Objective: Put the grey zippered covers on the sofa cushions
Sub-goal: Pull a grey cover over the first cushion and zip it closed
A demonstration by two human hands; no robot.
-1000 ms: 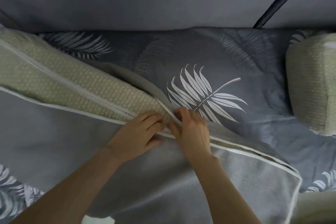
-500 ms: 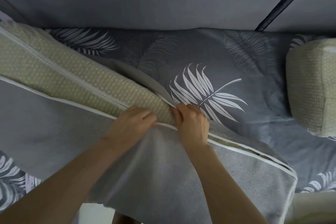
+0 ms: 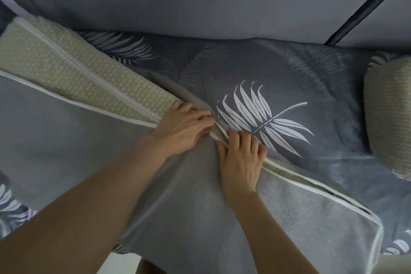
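Gripping the grey cover point(image 3: 66, 144) over the cushion point(image 3: 84, 78), both hands.

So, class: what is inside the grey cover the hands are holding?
Inside the grey cover is a beige woven cushion, exposed along the open zip edge. The rest is hidden by fabric.

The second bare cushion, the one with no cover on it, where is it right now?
In the head view the uncovered beige cushion sits at the far right edge, on the leaf-print sheet, well clear of both hands.
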